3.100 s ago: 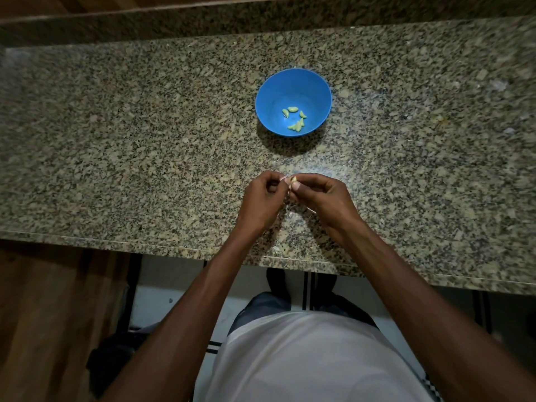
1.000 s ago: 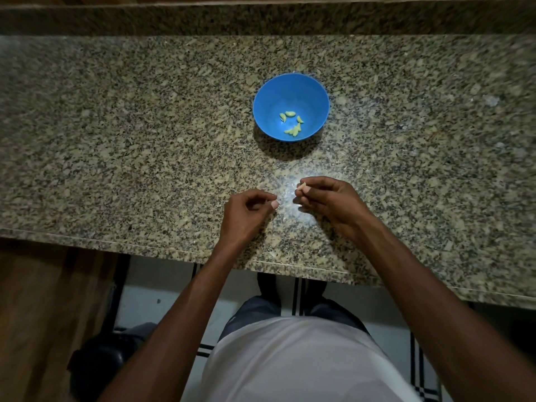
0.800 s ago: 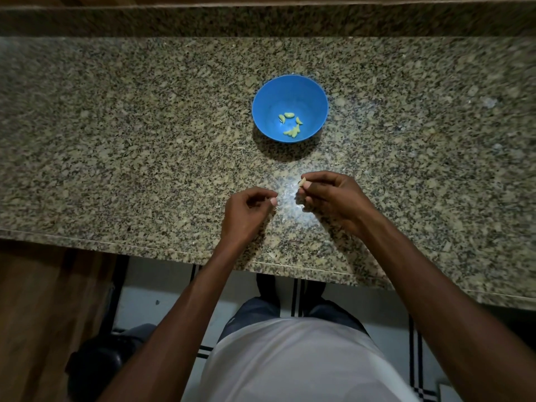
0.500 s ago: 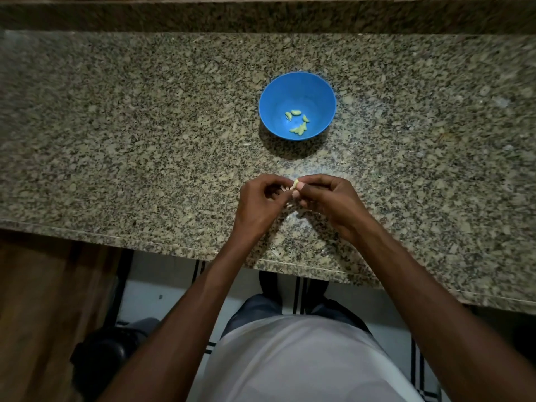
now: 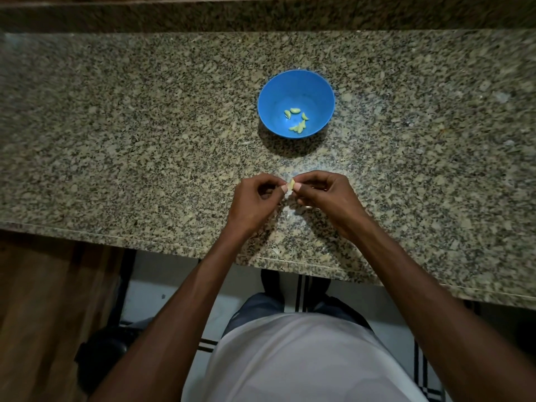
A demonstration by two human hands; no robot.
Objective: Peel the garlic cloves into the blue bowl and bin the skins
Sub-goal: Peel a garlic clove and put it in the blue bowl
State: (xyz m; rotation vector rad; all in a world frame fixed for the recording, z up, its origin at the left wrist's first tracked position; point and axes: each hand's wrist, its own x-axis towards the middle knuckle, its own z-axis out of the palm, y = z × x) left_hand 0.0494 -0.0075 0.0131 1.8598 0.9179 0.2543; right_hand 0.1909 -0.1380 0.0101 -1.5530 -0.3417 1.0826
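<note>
The blue bowl (image 5: 296, 82) stands on the granite counter (image 5: 145, 140) and holds several pale peeled garlic cloves (image 5: 297, 120). A little nearer than the bowl, my two hands meet above the counter. My right hand (image 5: 324, 198) pinches a small pale garlic clove (image 5: 291, 184) between thumb and fingers. My left hand (image 5: 255, 201) has its fingers curled and its thumb and fingertip pinch the same clove from the left side. Thin bits of skin (image 5: 290, 216) lie on the counter under my hands, hard to tell from the stone's pattern.
The counter's front edge (image 5: 174, 242) runs just below my wrists. A raised granite ledge (image 5: 261, 15) lines the back. A dark round object (image 5: 101, 352) sits on the floor at lower left, beside a wooden panel (image 5: 43, 314).
A second ago my hands were apart, with the clove in my right hand alone. My left hand has since come back to the clove, and both hands now pinch it.
</note>
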